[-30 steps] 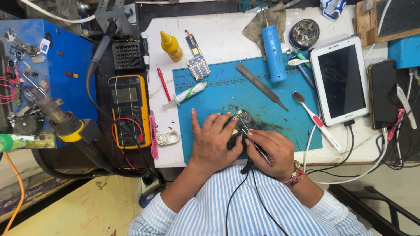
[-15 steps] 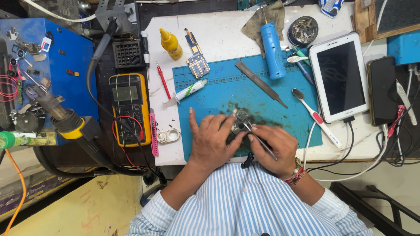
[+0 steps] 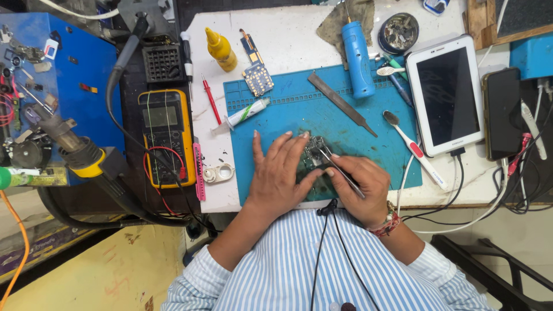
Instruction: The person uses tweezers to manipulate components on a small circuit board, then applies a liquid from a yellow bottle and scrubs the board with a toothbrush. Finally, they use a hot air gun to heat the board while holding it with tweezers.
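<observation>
**Two hands over a small circuit board on the blue mat**

We see the left hand [image 3: 277, 173] lying flat on the blue work mat [image 3: 276, 101], fingers spread and holding down the near-left edge of a small circuit board [image 3: 314, 151]. The right hand [image 3: 360, 187] is curled around thin metal tweezers [image 3: 341, 171], whose tips touch the board; the board sits near the middle of the mat, partly hidden by both hands.

Far on the mat lie a flat grey metal file [image 3: 341, 103], a blue cylindrical tool [image 3: 357, 57] and a white tube [image 3: 246, 113]. A second, larger board [image 3: 256, 75] with a grid of contacts overlaps the mat's far-left corner, beside a yellow squeeze bottle [image 3: 220, 49]. To the right, a white toothbrush [image 3: 413, 148] lies just beside a white tablet [image 3: 446, 95] with a dark glossy screen, and a black phone [image 3: 503, 112] rests further right. Left of the mat we see a yellow multimeter [image 3: 164, 135] with red and black leads, and a hot-air handle [image 3: 69, 147] with a yellow collar.
</observation>
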